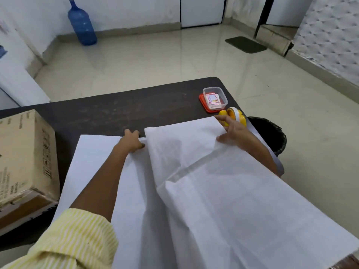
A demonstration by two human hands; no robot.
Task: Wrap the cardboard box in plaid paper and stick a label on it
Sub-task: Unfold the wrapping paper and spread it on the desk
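Your left hand (134, 141) has its grip closed: the fingers curl over the far edge of the paper (223, 200), with the thumb tucked by the fold. Your right hand (234, 131) pinches the paper too, thumb on top and fingers behind a raised flap.

The paper lies on the dark counter (120, 111) in front of you. Only its white back shows, so I cannot see the plaid. It is thin and smooth, with soft creases, and the right part is folded over the left part. Its long side runs from you to the far edge.

The cardboard box (25, 158) sits to your left, off the paper and just beside its left edge. It is brown, stiff and square-cornered, with black print. Its long side seems to run away from you, like the paper's. Your left hand is nearer to it, so I think that hand should reach for it once the paper is flat.

A yellow tape holder (238, 115) is just past your right hand. A clear tub (223, 95), maybe with labels, sits on a red lid
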